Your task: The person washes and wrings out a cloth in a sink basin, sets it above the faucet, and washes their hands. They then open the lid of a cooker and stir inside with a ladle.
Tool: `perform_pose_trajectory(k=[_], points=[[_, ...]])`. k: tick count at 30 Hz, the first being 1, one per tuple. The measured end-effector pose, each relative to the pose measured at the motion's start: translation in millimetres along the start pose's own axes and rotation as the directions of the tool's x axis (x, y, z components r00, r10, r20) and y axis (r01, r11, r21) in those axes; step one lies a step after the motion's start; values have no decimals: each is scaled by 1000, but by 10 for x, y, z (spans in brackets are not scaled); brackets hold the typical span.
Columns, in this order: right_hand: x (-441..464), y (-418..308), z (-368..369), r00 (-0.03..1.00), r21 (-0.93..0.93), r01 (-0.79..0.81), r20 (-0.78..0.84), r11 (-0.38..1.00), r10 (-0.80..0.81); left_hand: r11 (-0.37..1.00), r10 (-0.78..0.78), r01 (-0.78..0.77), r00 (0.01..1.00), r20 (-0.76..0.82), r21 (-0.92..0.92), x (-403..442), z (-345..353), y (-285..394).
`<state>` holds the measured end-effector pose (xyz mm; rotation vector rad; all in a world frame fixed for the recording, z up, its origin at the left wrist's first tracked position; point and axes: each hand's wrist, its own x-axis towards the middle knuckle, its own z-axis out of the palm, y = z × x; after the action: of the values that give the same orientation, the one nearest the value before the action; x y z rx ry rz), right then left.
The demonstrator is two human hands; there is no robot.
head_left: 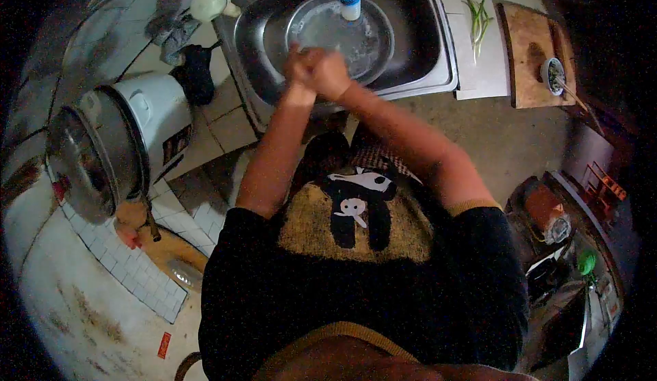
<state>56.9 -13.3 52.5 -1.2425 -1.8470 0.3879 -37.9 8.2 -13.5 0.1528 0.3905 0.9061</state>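
My left hand (299,71) and my right hand (329,74) are pressed together over the near left side of a steel sink (417,45). Both look closed, with the fingers folded against each other and blurred. Whatever may lie between them is hidden. Just beyond and below them, a round metal basin (335,28) sits in the sink with what looks like water in it. Toward its far right side stands a white container with a blue rim (351,8), holding several thin utensils.
Right of the sink lie green onions (479,21) on the white counter. Beside them, a wooden cutting board (527,52) carries a small bowl (551,76) with chopped greens and a utensil. A white appliance (154,110) and a large round lid (82,165) stand at left.
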Motion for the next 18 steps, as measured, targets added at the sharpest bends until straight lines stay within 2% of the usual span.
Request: perform_pose_trajectory(k=[1, 2, 3, 5, 6, 7, 8, 9, 11, 12, 13, 14, 15, 16, 17, 18], points=[[82, 201, -29, 939, -6, -339, 59, 941, 339, 971, 88, -5, 937, -338, 237, 41, 32, -61], [141, 396, -64, 763, -32, -638, 115, 770, 637, 978, 117, -30, 897, -426, 205, 121, 39, -136], [90, 566, -64, 751, -4, -653, 125, 757, 649, 984, 137, -55, 848, -512, 172, 176, 37, -200], [51, 561, -28, 802, -9, -594, 78, 805, 593, 989, 118, -43, 813, -570, 143, 139, 445, -154], [17, 470, 21, 824, 19, -566, 57, 824, 564, 990, 114, -44, 814, -569, 136, 116, 353, -121], [-9, 300, 76, 843, 49, -538, 33, 842, 537, 990, 83, -23, 896, -437, 141, 68, 167, -37], [9, 51, 29, 911, 106, -409, -14, 906, 412, 989, 45, 0, 954, -298, 149, 22, 66, -1], [-11, -111, 70, 954, 224, -281, -43, 933, 298, 989, 42, 1, 955, -294, 145, -6, 99, -16], [154, -359, -93, 995, -45, -68, 63, 997, 71, 975, 213, -189, 942, -260, 116, -115, 301, -59], [157, -177, -25, 995, -42, -71, 63, 997, 74, 966, 256, -235, 932, -256, 111, -99, 354, -86], [165, 186, 108, 935, 12, -342, 103, 940, 339, 954, 298, -280, 921, -252, 106, -82, 399, -115], [169, 418, 176, 805, 53, -586, 157, 809, 573, 975, 220, -192, 898, -381, 110, 48, 399, -137], [167, 473, 119, 804, 57, -587, 158, 807, 574, 990, 138, -102, 851, -506, 98, 162, 383, -166], [194, 525, 35, 786, -15, -606, 140, 795, 602, 997, 55, -12, 784, -618, 73, 222, 366, -175], [211, 550, -20, 769, -90, -622, 122, 778, 628, 997, 52, -11, 785, -617, 70, 211, 332, -176], [191, 509, 24, 703, -49, -698, 146, 715, 696, 981, 143, -53, 850, -506, 188, 176, 259, -195]])
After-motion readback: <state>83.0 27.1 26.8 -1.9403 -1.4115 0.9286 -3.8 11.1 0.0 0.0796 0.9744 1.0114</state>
